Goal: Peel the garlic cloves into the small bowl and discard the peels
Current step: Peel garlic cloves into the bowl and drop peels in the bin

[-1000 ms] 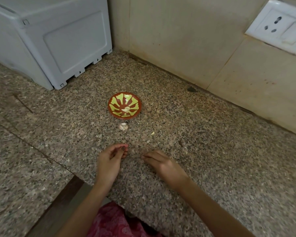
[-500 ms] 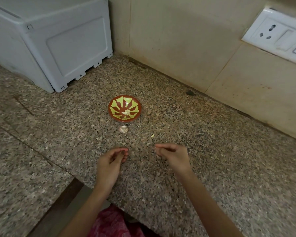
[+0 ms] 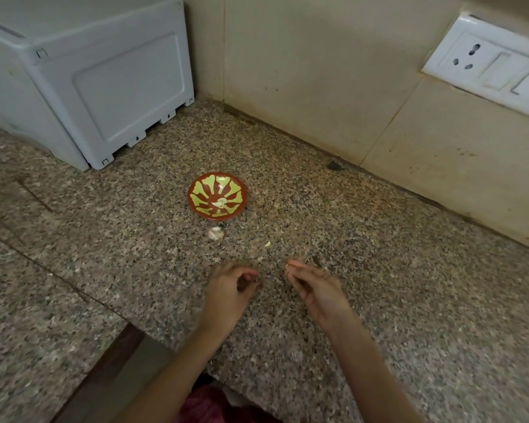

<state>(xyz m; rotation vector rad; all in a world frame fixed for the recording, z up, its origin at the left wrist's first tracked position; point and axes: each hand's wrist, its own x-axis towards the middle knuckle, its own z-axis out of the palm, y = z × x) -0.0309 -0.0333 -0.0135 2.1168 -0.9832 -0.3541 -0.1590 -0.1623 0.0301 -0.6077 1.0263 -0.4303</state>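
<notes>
Red small bowl (image 3: pixel 199 193), yellow-green rays.

No text, label, brand or number can be read anywhere.

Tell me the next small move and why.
Probably reach the left hand forward to the garlic piece lying on the counter just short of the bowl. It lies loose, outside the bowl, and whether that hand or the right hand holds anything is unclear.
</notes>
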